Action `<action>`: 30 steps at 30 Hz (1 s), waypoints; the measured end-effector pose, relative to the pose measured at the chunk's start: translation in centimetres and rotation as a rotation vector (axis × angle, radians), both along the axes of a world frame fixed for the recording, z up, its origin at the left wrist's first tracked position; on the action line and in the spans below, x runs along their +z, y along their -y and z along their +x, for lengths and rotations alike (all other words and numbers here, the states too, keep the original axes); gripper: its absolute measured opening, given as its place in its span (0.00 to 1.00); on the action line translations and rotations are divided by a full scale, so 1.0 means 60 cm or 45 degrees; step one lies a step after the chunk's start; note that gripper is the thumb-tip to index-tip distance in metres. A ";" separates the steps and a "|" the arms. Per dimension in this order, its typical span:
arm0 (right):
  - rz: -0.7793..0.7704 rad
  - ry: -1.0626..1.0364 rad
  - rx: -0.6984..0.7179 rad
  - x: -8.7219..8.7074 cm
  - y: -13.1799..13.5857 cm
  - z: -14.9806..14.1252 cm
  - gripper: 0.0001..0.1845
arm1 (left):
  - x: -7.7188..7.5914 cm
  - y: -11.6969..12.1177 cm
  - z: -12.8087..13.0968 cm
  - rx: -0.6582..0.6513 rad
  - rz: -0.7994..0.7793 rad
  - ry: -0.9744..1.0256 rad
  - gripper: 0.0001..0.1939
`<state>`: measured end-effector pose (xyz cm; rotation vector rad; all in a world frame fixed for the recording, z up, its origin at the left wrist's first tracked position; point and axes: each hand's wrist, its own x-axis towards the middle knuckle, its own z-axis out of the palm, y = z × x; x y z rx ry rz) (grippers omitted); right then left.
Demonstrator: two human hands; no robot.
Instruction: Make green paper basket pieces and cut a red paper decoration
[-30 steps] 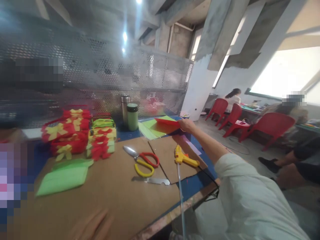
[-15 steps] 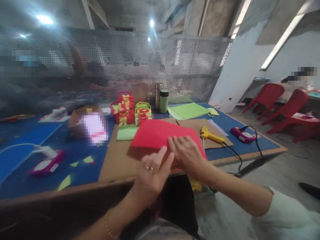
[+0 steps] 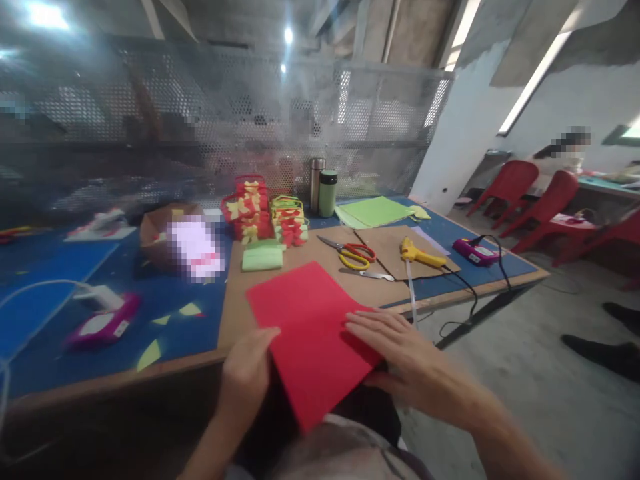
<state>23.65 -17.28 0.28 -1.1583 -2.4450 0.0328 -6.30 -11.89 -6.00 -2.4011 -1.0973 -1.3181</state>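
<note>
A red sheet of paper lies over the near edge of the table, partly hanging toward my lap. My left hand grips its left near edge, fingers curled under it. My right hand rests on its right side with fingers stretched flat on top and the thumb below the sheet. The sheet lies on a brown cardboard mat.
Scissors, a metal blade and a yellow glue gun lie on the cardboard. Red and yellow paper crafts, green folded paper, two flasks, green sheets stand farther back. Red chairs and a seated person at right.
The red sheet came from the far right of the table to the near edge in front of me. My left hand has shifted from on top to gripping its left edge.
</note>
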 end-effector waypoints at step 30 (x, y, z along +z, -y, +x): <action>-0.375 -1.224 -0.293 -0.101 -0.202 -0.068 0.16 | 0.070 -0.045 -0.033 0.325 -0.821 0.240 0.23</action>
